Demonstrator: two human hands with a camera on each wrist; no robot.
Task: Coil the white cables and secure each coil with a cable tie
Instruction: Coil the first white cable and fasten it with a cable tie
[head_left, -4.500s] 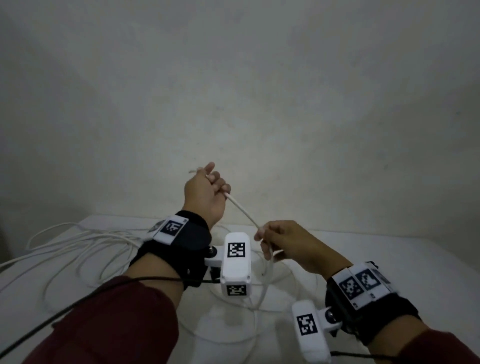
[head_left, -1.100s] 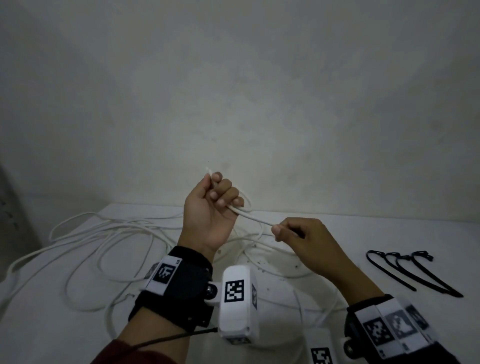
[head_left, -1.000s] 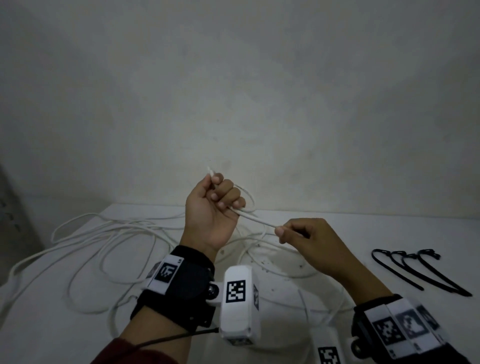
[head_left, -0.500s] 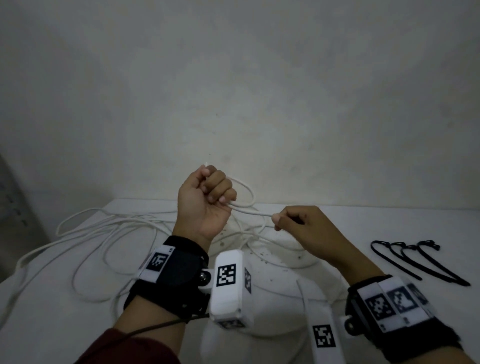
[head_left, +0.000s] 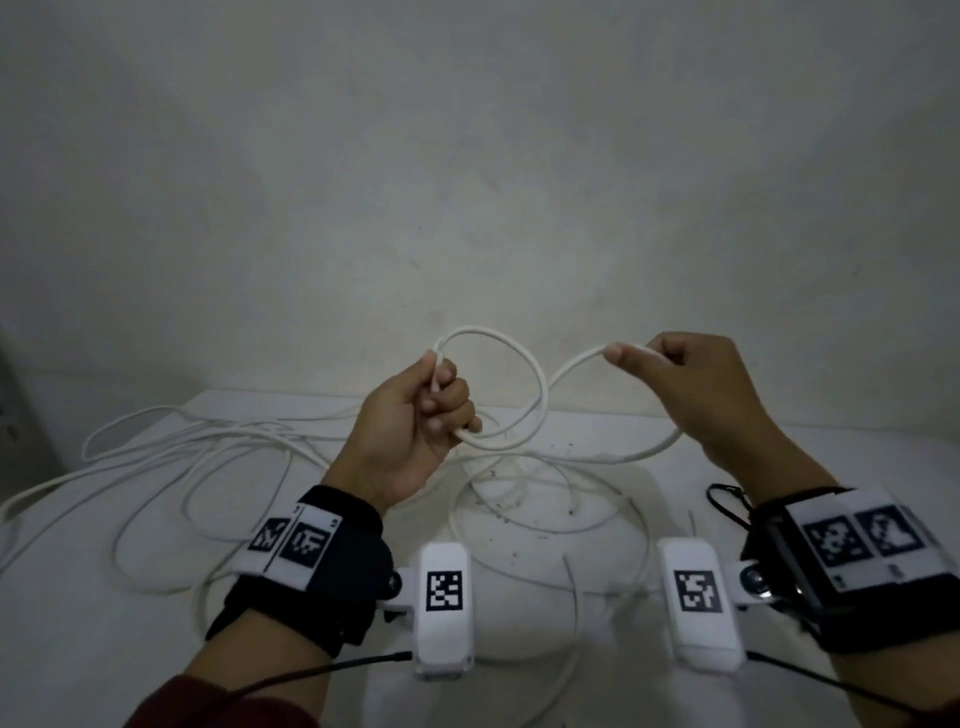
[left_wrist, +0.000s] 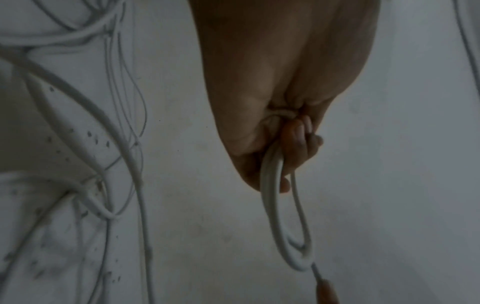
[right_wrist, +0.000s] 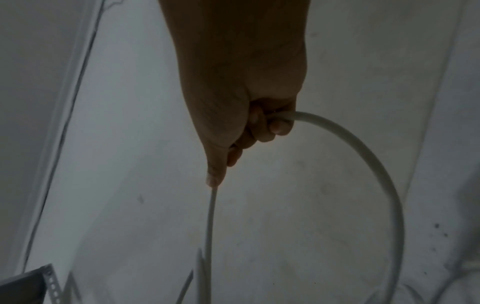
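Observation:
A white cable (head_left: 537, 387) forms one small loop held up above the table. My left hand (head_left: 415, 415) grips the loop's crossing, fingers curled round it; the left wrist view shows the loop (left_wrist: 275, 226) hanging from the fist (left_wrist: 285, 144). To the right, my right hand (head_left: 691, 384) pinches the same cable between thumb and fingers, and the cable (right_wrist: 363, 156) arcs away from it. The rest of the white cable (head_left: 218, 457) lies in loose tangles on the white table (head_left: 78, 623). A black cable tie (head_left: 727, 501) peeks out behind my right wrist.
A plain wall (head_left: 467, 182) rises right behind the table's far edge. A grey perforated metal bracket (right_wrist: 31, 286) shows at the lower left of the right wrist view. Loose cable loops (head_left: 545, 519) cover the table's middle and left.
My right hand has slid right along the cable, away from the left hand. A full loop now stands at my left hand. The view has shifted, hiding most of the black ties.

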